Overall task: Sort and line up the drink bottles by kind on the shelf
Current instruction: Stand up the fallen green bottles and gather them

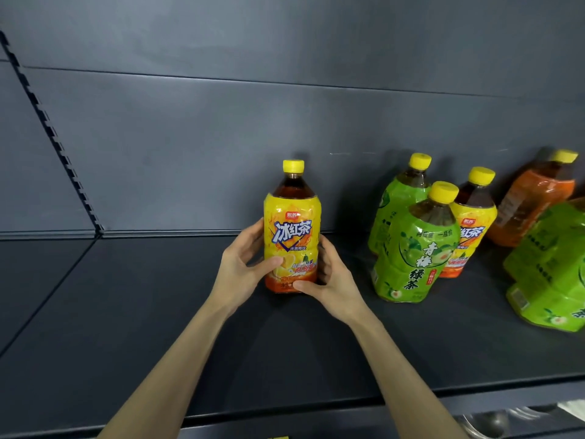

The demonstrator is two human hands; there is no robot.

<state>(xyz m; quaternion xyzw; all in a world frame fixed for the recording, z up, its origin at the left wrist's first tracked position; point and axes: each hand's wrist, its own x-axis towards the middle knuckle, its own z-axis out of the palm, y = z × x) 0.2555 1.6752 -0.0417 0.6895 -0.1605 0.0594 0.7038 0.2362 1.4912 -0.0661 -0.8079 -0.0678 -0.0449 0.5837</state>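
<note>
Held bottle: The yellow tea bottle (292, 229) has a yellow cap and dark brown tea showing in its neck. Its shiny yellow wrap goes orange near the bottom. Big blue and white letters face us.
Where it is: It is upright in the middle of the frame, on the dark shelf (142, 327), well apart from the other bottles. Its bottom is down at the shelf, but a thumb hides whether it touches.
Left hand: The left hand (240, 267) has its grip curled round the bottle's left side, with the thumb pressed on the front of the wrap.
Right hand: The right hand (330, 280) has its grip curled round the lower right side, with the thumb across the bottom edge.
Why two hands: I think both hands keep it straight and point its letters to the front, so it can start a neat row.
Mixed bunch: At the right of the frame a green tea bottle (414, 248) stands in front. A second green tea bottle (397, 204) is behind it, and another yellow tea bottle (473, 226) is just beside them.
Far right: An orange bottle (535, 204) looks tilted by the grey back wall (285, 106). A near green bottle (550, 270) is cut off by the frame edge.
Why they matter: The kinds are jumbled there, so I think most of the sorting is not yet done.
</note>
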